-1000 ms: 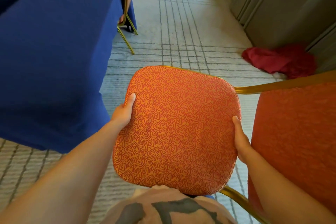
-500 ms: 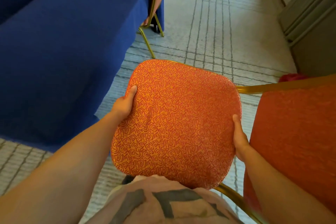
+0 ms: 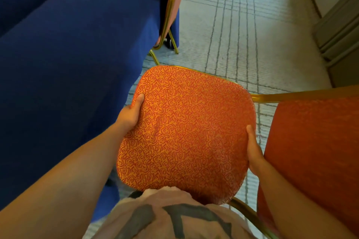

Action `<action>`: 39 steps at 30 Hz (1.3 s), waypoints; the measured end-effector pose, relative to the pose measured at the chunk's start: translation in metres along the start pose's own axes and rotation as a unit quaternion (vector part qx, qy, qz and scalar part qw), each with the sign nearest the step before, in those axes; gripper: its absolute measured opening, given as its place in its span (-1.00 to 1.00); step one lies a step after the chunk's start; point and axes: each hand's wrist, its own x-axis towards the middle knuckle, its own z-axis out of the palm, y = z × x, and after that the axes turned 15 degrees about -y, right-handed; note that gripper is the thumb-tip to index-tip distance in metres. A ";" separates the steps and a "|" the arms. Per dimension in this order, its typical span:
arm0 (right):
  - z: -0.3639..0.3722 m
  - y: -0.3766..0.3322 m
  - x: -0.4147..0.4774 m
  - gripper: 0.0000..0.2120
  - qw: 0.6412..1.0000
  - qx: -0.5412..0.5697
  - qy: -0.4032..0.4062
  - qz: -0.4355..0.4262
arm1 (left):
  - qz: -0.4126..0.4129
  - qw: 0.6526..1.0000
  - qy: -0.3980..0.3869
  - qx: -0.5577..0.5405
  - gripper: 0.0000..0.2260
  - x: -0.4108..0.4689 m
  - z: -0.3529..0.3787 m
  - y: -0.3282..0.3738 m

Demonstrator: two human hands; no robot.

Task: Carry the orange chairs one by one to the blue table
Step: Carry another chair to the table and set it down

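Centrally, the orange chair (image 3: pixel 184 132) is held off the floor in front of the person's body, its padded seat facing up toward the camera and covered in a red swirl pattern on orange cloth. No brand, label or tag can be seen on the upholstery. The only marking close to writing is a set of broad dark strokes printed on the person's shirt (image 3: pixel 171 219) at the bottom edge; these are cut off by the frame and cannot be read. The left hand (image 3: pixel 130 114) grips the seat's left edge, thumb laid flat on the fabric and the remaining fingers hidden beneath the rim. The right hand (image 3: pixel 254 151) clasps the right edge in the same way, thumb on top and fingers out of sight below. A gold frame (image 3: pixel 272 97) runs from the seat to an orange backrest (image 3: pixel 314 151) at the right. The blue table (image 3: pixel 68 64), draped to the floor in dark blue cloth, fills the left side, just beside the seat's left edge and the left forearm. A second chair (image 3: pixel 171 11) with gold legs stands against the table's far corner, directly beyond the carried seat. Pale carpet (image 3: pixel 242 25) with grey grid lines lies ahead, and wall panelling (image 3: pixel 340 25) borders it at the right.
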 end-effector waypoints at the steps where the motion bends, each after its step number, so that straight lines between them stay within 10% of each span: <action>1: 0.005 -0.021 0.013 -0.24 1.000 -0.004 0.001 -0.012 | 0.004 1.000 0.001 -0.005 -0.11 0.015 -0.008 0.016; 22: 0.000 -0.300 0.297 -0.27 0.996 -0.037 0.076 0.042 | -0.026 0.997 0.038 -0.059 -0.12 0.296 -0.033 0.244; 39: 0.013 -0.281 0.498 -0.41 0.984 -0.045 0.152 0.076 | -0.081 0.991 0.104 -0.006 -0.29 0.500 -0.008 0.218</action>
